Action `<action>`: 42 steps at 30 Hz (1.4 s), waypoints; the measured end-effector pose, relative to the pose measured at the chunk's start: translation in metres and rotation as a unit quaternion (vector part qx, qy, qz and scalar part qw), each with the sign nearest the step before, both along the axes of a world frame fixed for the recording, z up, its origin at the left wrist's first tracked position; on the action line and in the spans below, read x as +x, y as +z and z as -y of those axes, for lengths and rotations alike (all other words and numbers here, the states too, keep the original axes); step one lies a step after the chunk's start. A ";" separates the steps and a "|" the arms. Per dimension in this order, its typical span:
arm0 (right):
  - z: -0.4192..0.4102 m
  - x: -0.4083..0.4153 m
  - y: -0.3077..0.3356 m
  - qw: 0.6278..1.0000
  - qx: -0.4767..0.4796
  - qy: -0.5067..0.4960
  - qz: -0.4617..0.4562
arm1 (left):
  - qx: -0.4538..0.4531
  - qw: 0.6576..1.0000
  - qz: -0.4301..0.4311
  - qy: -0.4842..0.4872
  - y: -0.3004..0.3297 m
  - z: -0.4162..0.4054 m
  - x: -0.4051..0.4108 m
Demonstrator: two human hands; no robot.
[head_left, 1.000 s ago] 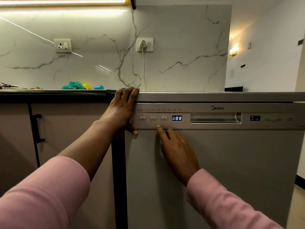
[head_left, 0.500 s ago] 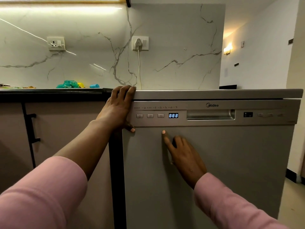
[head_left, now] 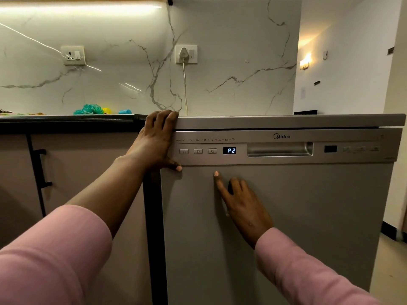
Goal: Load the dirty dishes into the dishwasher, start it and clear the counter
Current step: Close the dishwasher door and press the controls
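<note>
The silver dishwasher [head_left: 308,216] fills the right of the view with its door closed. Its control panel [head_left: 242,137] carries three buttons [head_left: 198,151] and a lit display [head_left: 229,150] reading P2. My left hand [head_left: 154,142] grips the dishwasher's top left corner, fingers over the top edge, thumb under the panel. My right hand [head_left: 240,203] is held in front of the door below the panel, index finger stretched up, the other fingers curled, holding nothing.
A black counter [head_left: 66,122] runs left of the dishwasher, with a green scrubber [head_left: 90,108] and small yellow and blue items at its back. Beige cabinet doors with a black handle [head_left: 41,168] sit below. A plugged cord [head_left: 185,84] hangs from the wall socket.
The display changed from 8:88 to P2. My right index finger dropped from the panel's lower edge onto the door. My left hand kept its grip.
</note>
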State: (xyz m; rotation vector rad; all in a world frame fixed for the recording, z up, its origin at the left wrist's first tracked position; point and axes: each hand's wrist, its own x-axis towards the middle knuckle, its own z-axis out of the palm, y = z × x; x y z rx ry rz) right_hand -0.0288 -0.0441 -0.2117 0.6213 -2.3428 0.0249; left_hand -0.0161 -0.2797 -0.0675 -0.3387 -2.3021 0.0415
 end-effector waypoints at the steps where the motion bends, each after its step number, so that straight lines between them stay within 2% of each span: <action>1: 0.000 0.000 0.000 1.000 -0.001 -0.002 -0.003 | 0.001 1.000 -0.001 -0.001 0.000 0.000 0.000; 9: 0.001 0.000 -0.001 1.000 -0.008 -0.001 -0.011 | 0.004 1.000 -0.010 -0.002 -0.002 -0.001 -0.002; 12: 0.000 0.004 0.002 1.000 -0.011 0.012 0.015 | 0.009 1.000 -0.010 -0.003 -0.002 -0.001 -0.003; 15: -0.001 0.012 0.019 0.996 -0.078 0.042 0.024 | 0.008 1.000 -0.011 -0.008 -0.002 0.000 -0.003; 17: -0.004 0.014 0.035 0.990 -0.095 0.027 -0.099 | 0.007 1.000 -0.010 -0.010 -0.001 0.001 -0.003; 19: -0.011 0.010 0.055 0.965 -0.135 0.005 -0.224 | 0.006 1.000 -0.011 -0.011 -0.001 0.002 -0.004; 21: -0.018 0.007 0.080 0.952 -0.155 0.000 -0.263 | 0.006 1.000 -0.013 -0.011 -0.001 0.003 -0.004; 24: -0.025 -0.004 0.106 0.954 -0.155 0.001 -0.257 | 0.008 1.000 -0.012 -0.011 -0.002 0.003 -0.005; 28: -0.028 -0.012 0.110 0.960 -0.164 0.035 -0.224 | 0.009 1.000 -0.011 -0.012 -0.001 0.001 -0.004; 42: -0.041 -0.025 0.116 0.948 -0.168 0.038 -0.266 | 0.011 1.000 -0.016 -0.017 -0.001 0.003 -0.005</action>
